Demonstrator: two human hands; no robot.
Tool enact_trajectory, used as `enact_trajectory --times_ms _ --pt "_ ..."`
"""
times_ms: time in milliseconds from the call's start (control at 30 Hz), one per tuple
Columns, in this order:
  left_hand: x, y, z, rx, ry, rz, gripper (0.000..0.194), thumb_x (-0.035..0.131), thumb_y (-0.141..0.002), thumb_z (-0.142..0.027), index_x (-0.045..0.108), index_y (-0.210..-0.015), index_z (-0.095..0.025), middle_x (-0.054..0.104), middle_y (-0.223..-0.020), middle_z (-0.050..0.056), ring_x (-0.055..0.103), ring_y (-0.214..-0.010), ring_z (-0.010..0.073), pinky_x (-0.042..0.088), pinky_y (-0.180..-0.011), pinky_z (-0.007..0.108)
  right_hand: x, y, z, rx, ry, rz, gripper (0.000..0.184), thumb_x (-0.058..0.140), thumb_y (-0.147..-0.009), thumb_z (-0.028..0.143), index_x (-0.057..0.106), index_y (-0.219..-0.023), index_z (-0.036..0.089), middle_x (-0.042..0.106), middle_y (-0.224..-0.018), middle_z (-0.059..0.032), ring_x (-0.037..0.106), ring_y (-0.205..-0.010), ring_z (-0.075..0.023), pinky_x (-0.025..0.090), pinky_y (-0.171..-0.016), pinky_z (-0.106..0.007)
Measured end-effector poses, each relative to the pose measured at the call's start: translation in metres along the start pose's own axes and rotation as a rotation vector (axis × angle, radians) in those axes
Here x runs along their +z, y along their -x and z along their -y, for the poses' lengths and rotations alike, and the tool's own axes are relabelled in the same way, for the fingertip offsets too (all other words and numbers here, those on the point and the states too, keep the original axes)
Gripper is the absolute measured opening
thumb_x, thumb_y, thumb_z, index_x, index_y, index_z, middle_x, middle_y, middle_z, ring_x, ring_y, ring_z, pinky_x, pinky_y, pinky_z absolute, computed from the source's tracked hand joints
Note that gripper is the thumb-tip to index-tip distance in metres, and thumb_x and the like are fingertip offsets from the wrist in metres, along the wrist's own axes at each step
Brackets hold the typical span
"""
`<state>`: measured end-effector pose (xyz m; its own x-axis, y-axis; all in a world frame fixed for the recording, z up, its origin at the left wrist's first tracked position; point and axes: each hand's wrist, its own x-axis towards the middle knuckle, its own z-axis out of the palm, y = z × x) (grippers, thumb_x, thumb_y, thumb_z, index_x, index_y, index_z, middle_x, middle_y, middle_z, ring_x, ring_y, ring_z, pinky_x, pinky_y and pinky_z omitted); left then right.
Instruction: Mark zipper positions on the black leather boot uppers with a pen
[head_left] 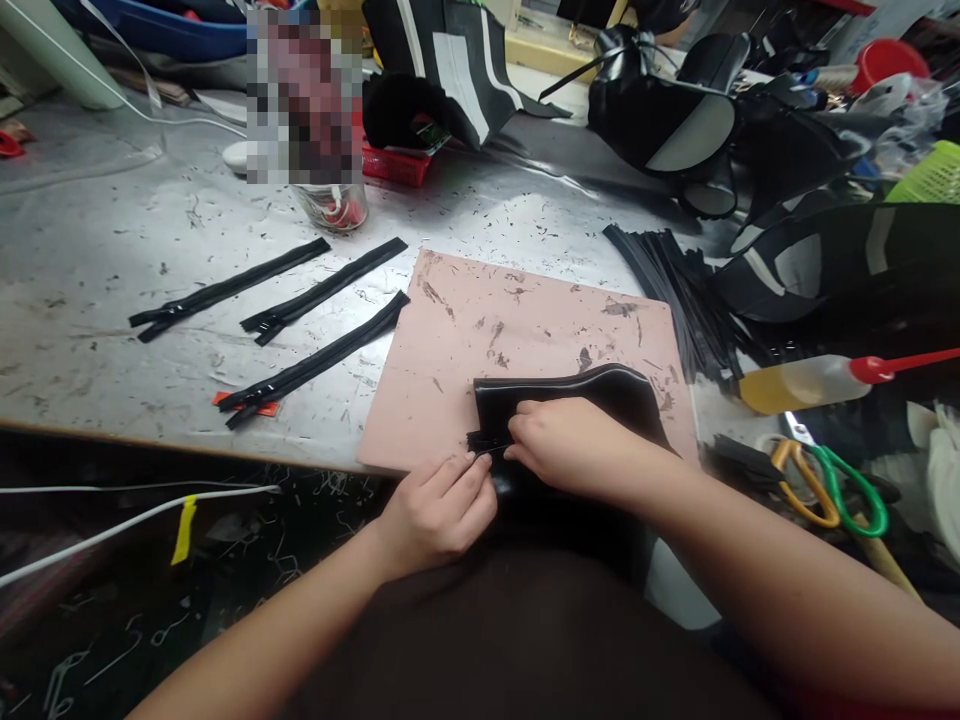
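Note:
A black leather piece lies at the near edge of a pink work mat. My right hand presses on the piece, its fingers curled and pinching the left edge, where a black zipper end sticks out. My left hand comes in from below, fingers closed in a pinch at the same zipper end. Both hands meet at the front edge of the table.
Three black zippers lie on the scratched metal table to the left. A bundle of black strips, a glue bottle with a red nozzle and scissors are at the right. Black shoe parts pile up behind.

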<state>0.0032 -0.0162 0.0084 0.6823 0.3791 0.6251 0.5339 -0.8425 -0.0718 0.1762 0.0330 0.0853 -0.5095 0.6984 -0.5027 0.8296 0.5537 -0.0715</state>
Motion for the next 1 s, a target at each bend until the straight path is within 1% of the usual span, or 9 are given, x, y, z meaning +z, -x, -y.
enact_trajectory --times_ms 233,300,367,467,567,667,800,933,1000 --pt "0.000 -0.001 -0.003 -0.034 -0.029 0.070 0.018 0.045 -0.074 -0.008 0.062 -0.078 -0.012 0.070 -0.089 0.010 0.062 -0.075 0.0180 0.044 -0.062 0.028 0.007 -0.004 0.005 0.007 0.020 -0.055 0.024 0.048 -0.085 0.030 0.064 -0.078 0.013 0.063 -0.078 -0.0088 0.062 -0.065 -0.0170 0.036 -0.049 -0.024" --pt "-0.001 -0.002 -0.005 -0.038 -0.059 0.110 0.020 0.044 -0.073 -0.009 0.062 -0.079 -0.013 0.069 -0.090 0.010 0.060 -0.072 0.0175 0.041 -0.060 0.028 0.006 -0.003 0.008 0.028 0.041 -0.048 0.022 0.049 -0.085 0.028 0.064 -0.078 0.012 0.063 -0.079 -0.0091 0.061 -0.064 -0.0166 0.035 -0.048 -0.023" --pt "-0.004 -0.005 -0.005 -0.052 -0.106 0.152 0.018 0.044 -0.072 -0.012 0.062 -0.078 -0.014 0.069 -0.091 0.007 0.057 -0.069 0.0166 0.037 -0.059 0.029 0.001 0.000 0.007 0.082 0.067 -0.010 0.025 0.050 -0.085 0.031 0.064 -0.076 0.012 0.063 -0.078 -0.0101 0.062 -0.066 -0.0180 0.035 -0.048 -0.024" --pt "-0.008 -0.008 -0.004 -0.074 -0.132 0.205 0.014 0.047 -0.071 -0.014 0.060 -0.075 -0.016 0.069 -0.092 0.004 0.054 -0.068 0.0164 0.034 -0.062 0.031 -0.007 0.009 -0.002 0.128 0.051 0.033 0.032 0.052 -0.082 0.042 0.063 -0.072 0.014 0.063 -0.076 -0.0093 0.062 -0.070 -0.0211 0.037 -0.052 -0.026" --pt "-0.011 -0.011 -0.002 -0.076 -0.076 0.250 0.017 0.047 -0.067 -0.017 0.060 -0.077 -0.017 0.068 -0.091 0.004 0.053 -0.072 0.0184 0.033 -0.064 0.033 -0.006 0.017 -0.017 0.092 -0.068 0.003 0.024 0.049 -0.083 0.037 0.060 -0.076 0.017 0.062 -0.079 -0.0045 0.060 -0.069 -0.0172 0.038 -0.055 -0.025" --pt "-0.012 -0.013 0.000 -0.097 -0.013 0.268 0.022 0.046 -0.066 -0.022 0.061 -0.081 -0.016 0.067 -0.089 0.004 0.052 -0.074 0.0198 0.033 -0.067 0.034 0.001 0.020 -0.026 0.079 -0.123 -0.003 0.018 0.045 -0.085 0.028 0.059 -0.079 0.019 0.060 -0.083 -0.0032 0.058 -0.070 -0.0148 0.039 -0.059 -0.024" --pt "-0.011 -0.014 0.000 -0.104 -0.006 0.263 0.027 0.046 -0.073 -0.032 0.063 -0.085 -0.015 0.067 -0.089 0.004 0.052 -0.073 0.0198 0.033 -0.068 0.034 0.006 0.017 -0.026 0.073 -0.122 0.012 0.019 0.046 -0.085 0.028 0.061 -0.080 0.019 0.058 -0.086 -0.0039 0.057 -0.068 -0.0152 0.039 -0.061 -0.026" --pt "-0.008 -0.011 -0.001 -0.083 -0.023 0.256 0.045 0.043 -0.080 -0.047 0.063 -0.098 -0.012 0.067 -0.092 0.007 0.052 -0.077 0.0218 0.033 -0.070 0.035 0.005 0.013 -0.021 0.130 -0.148 0.003 0.019 0.047 -0.085 0.027 0.062 -0.079 0.017 0.058 -0.086 -0.0052 0.058 -0.072 -0.0162 0.039 -0.062 -0.026" --pt "-0.007 -0.010 -0.002 -0.069 -0.040 0.281 0.052 0.042 -0.080 -0.052 0.061 -0.106 -0.011 0.066 -0.093 0.007 0.052 -0.079 0.0223 0.032 -0.071 0.036 0.005 0.011 -0.020 0.141 -0.144 0.005 0.019 0.047 -0.085 0.026 0.062 -0.079 0.016 0.059 -0.086 -0.0061 0.058 -0.074 -0.0172 0.039 -0.063 -0.026"
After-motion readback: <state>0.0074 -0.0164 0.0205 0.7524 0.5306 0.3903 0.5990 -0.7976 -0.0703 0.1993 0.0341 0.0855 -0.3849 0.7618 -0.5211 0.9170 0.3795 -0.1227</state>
